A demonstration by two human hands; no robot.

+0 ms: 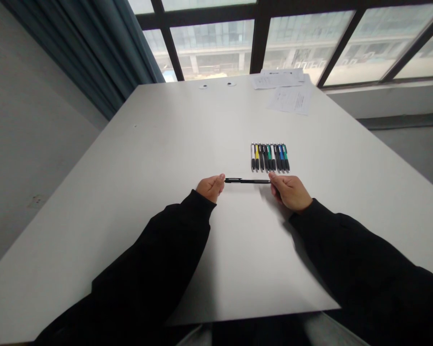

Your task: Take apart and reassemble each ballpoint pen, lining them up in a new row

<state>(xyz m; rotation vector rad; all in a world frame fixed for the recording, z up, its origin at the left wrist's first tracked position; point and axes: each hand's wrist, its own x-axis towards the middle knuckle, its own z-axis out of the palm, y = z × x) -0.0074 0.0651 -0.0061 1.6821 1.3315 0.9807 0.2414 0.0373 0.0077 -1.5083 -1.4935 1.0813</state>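
Observation:
A black pen (250,181) stretches level between my two hands, its clip toward the left end. My left hand (211,188) pinches that end between thumb and fingers. At the opposite end, my right hand (291,192) is closed on the pen's tip. Just beyond the right half of the pen, a row of pens (270,157) lies side by side on the table, with white, yellow, black, green and blue barrels and dark grips. The right hand's fingertips are close to the near ends of that row.
The white table (147,168) narrows toward a window (216,48). Printed papers (290,98) lie at its far right. Two small round fittings, one a cable hole cover (203,87), sit along the far edge. A blue curtain (104,48) hangs at the left.

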